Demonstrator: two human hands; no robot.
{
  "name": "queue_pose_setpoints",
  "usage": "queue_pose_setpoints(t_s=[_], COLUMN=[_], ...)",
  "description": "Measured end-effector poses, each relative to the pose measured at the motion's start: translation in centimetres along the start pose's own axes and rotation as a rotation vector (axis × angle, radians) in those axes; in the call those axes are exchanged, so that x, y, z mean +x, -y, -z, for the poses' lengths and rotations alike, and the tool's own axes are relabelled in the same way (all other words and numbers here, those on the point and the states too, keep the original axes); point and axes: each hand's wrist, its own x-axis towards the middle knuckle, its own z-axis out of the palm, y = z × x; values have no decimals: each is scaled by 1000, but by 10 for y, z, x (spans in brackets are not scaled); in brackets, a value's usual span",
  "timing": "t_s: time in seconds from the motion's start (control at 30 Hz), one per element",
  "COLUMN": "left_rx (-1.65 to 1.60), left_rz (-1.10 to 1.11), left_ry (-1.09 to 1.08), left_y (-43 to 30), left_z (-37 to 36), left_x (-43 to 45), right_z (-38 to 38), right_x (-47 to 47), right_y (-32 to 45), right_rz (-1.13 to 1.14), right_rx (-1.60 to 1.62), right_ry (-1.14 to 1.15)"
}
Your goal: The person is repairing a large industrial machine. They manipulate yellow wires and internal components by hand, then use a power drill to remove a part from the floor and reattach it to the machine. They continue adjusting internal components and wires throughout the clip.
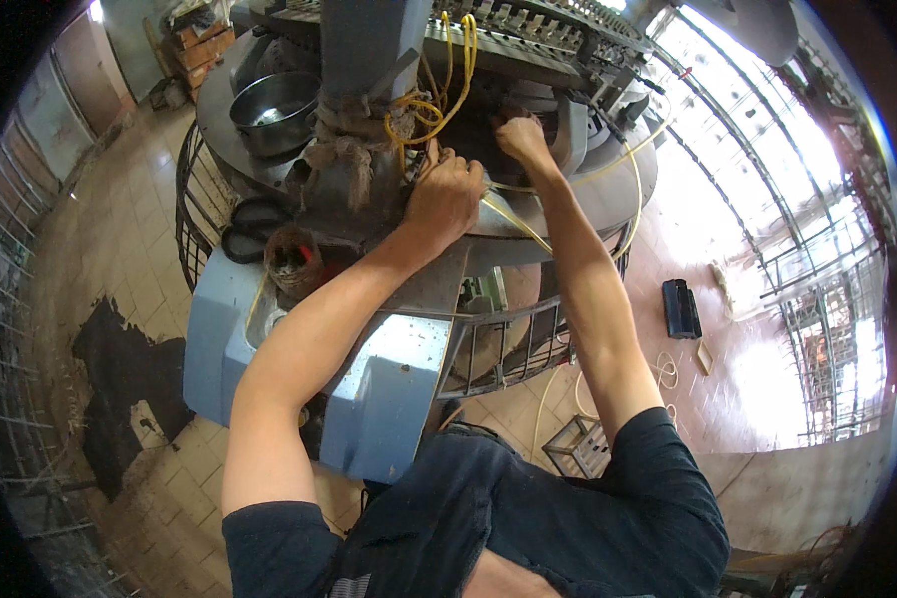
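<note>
My left hand [448, 187] is at the middle of a large round machine, beside its blue-grey upright column [362, 52]; the fingers are bent near a coil of yellow hose [426, 123], and what they touch is hidden. Farther right, my right hand [522, 138] reaches into the dark space under the machine's upper ring [523, 56], its fingertips out of sight. A pale yellow tube [516, 220] passes between the two forearms. Cloth or yarn [359, 176] is wrapped about the foot of the column.
A metal bowl [275, 116] stands on the machine bed at left. Black-handled scissors [250, 230] lie beside a fuzzy round container [293, 261]. Curved black railing [508, 347] rings the lower machine. On the floor are a black tray-like box [681, 309] and a metal frame stool [579, 446].
</note>
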Motion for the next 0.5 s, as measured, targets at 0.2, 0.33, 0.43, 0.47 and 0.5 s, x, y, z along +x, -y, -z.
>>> queue_pose_setpoints(t_s=[0.2, 0.33, 0.43, 0.47, 0.5], left_rx=[9, 43, 85, 77, 76], left_rz=[-6, -11, -23, -18, -15], left_ry=[-4, 14, 32, 45, 48], left_y=[-1, -1, -2, -2, -2], left_z=[0, 2, 3, 4, 4], left_x=[2, 2, 3, 4, 4], right_z=[40, 84, 104, 106, 106], right_x=[-17, -21, -21, -21, -21], right_y=[18, 23, 38, 45, 51], right_rz=[21, 35, 54, 96, 42], right_rx=[107, -19, 169, 261, 414], right_ry=[-127, -74, -254, -320, -327])
